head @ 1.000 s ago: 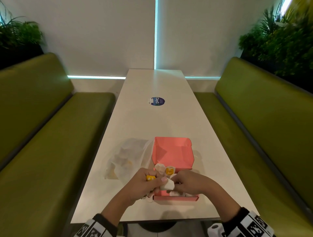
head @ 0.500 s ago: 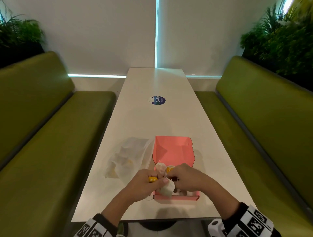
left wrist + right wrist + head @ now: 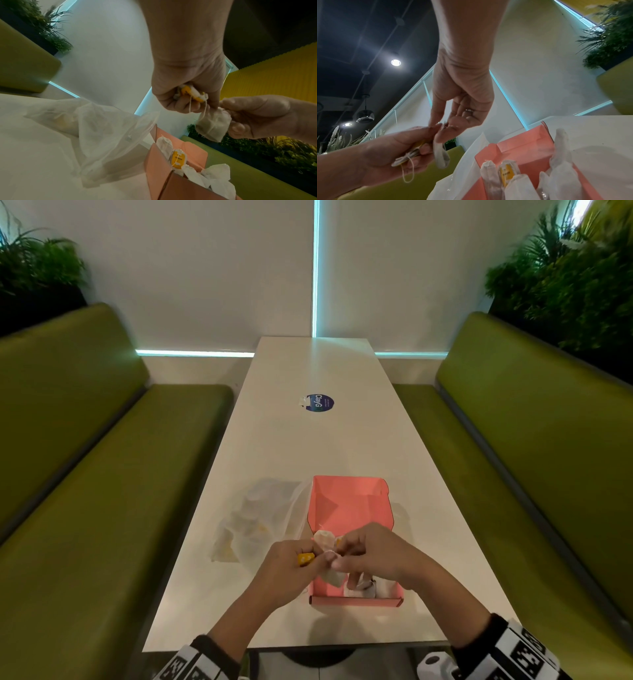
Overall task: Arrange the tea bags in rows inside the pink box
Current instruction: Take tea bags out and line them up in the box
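Observation:
The open pink box (image 3: 349, 505) lies on the white table (image 3: 308, 446), with several white tea bags (image 3: 359, 590) standing in its near end. My left hand (image 3: 308, 559) grips a small bundle of yellow tags and string (image 3: 190, 93) above the box's near left corner. A string runs from the bundle to one tea bag (image 3: 212, 125), which hangs in the air. My right hand (image 3: 346, 556) pinches that tea bag (image 3: 441, 155) at its top. In the box (image 3: 522, 151) one yellow tag (image 3: 506, 174) shows among the standing bags (image 3: 561, 175).
A clear plastic bag (image 3: 260, 518) with more tea bags lies on the table just left of the box. A round blue sticker (image 3: 320, 402) sits further up the table. Green benches (image 3: 102, 491) run along both sides, with plants behind them.
Both hands stay together over the near left part of the box. My right hand's fingers have drawn in a little toward the left hand at the tea bag's top.

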Motion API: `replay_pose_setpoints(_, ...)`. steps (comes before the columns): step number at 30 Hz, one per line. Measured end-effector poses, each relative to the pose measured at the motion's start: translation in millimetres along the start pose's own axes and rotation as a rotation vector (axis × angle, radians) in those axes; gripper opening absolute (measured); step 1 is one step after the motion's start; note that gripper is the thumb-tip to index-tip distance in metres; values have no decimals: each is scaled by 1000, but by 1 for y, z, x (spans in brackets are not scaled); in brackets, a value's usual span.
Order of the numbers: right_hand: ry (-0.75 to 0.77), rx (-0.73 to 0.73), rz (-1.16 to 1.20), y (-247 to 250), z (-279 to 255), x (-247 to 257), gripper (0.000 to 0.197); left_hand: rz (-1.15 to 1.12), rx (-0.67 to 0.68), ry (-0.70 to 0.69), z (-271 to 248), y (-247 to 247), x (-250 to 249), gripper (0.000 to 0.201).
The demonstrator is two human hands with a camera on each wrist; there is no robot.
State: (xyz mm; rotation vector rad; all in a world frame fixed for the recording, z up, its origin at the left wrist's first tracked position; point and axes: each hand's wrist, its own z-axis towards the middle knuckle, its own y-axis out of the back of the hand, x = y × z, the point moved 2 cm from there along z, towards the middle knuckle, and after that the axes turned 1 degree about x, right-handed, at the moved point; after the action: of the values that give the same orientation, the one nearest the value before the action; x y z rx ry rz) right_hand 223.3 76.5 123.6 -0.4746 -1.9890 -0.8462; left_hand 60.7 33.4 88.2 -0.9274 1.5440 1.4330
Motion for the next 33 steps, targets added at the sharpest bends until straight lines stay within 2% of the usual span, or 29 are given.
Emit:
replay_pose_setpoints(2,4,-48,-17,0,1,0,11,-13,-54,-11,0,0,0,30)
replay_pose_setpoints(4,-13,-118,2,0,3,1,11,-36,-166,-24,0,3,2,14)
replay_pose_setpoints(6,-34,-188,25,1,3,1,13,-47,-239,-34,-3,4,4,11)
replay_pose_setpoints(8,-60,-229,55,1,4,1,16,9,-206,-39,-9,0,3,20)
replay_pose_setpoints(11,-100,-244,125,-3,6,1,18,267,-131,1,-14,-8,0,39)
replay_pose_setpoints(13,-125,-243,170,-8,8,2,18,378,-132,26,-14,-11,0,52)
replay_pose_setpoints(14,-134,-236,194,-11,8,4,16,390,-136,29,-14,-13,1,52)
replay_pose_setpoints(16,-144,-218,240,-14,8,7,16,354,-119,18,-12,-15,4,38)
replay_pose_setpoints(18,-157,-211,325,-14,7,8,17,266,-105,15,-9,-16,10,10)
replay_pose_setpoints(19,-166,-210,379,-12,7,7,17,204,-98,26,-9,-15,11,5)
replay_pose_setpoints(21,-178,-206,493,-9,7,6,17,45,-69,90,-9,-14,13,17)
replay_pose_setpoints(26,-143,-211,728,-8,7,6,22,-207,49,164,-10,-13,14,17)
replay_pose_setpoints(29,-31,-290,609,-6,5,6,24,-223,52,196,-10,-12,11,19)
replay_pose_setpoints(31,72,-336,374,-4,2,5,23,-224,49,202,-10,-11,10,17)
replay_pose_setpoints(33,176,-316,179,-2,-1,4,23,-238,55,199,-10,-10,10,15)
